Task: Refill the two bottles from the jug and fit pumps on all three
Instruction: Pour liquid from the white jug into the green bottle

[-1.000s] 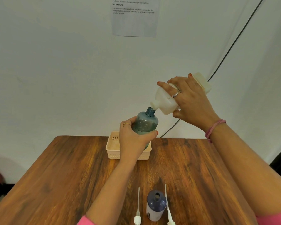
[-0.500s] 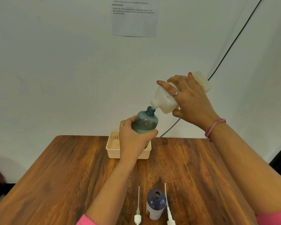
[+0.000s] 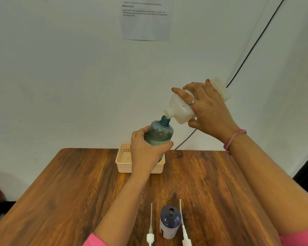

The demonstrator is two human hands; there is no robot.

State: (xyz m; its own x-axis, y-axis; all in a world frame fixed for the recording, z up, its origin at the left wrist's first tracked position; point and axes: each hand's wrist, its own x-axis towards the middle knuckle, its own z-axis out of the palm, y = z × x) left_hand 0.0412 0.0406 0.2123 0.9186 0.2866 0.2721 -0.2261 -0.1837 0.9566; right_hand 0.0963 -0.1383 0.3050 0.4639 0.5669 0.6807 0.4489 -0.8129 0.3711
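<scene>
A: What's the setting?

B: A pale wall [image 3: 60,77] fills the upper half of the frame, with a printed sheet [image 3: 147,18] taped at top centre and a black cable [image 3: 252,43] running down from the upper right. Below it is a brown wooden table [image 3: 69,192].

A: And the bottle being filled?

B: The blue-green bottle [image 3: 159,134] is see-through plastic, round-shouldered, with a threaded open neck. It is held in mid-air at frame centre, tilted a little to the right, above a cream basket [image 3: 122,162] at the table's far edge. The left hand [image 3: 146,150] has its fingers and thumb wrapped round the bottle's lower body.

A: The jug?

B: The jug [image 3: 181,110] is off-white and cloudy, tipped with its spout down and left, right at the bottle's mouth. The right hand [image 3: 208,110] grips it from above, fingers spread over its body. I can't make out any liquid flowing.

A: Anything else?

B: At bottom centre a dark purple bottle [image 3: 170,221] stands upright, uncapped, between two white pumps: left pump [image 3: 150,228], right pump [image 3: 183,226], their long tubes pointing away.
</scene>
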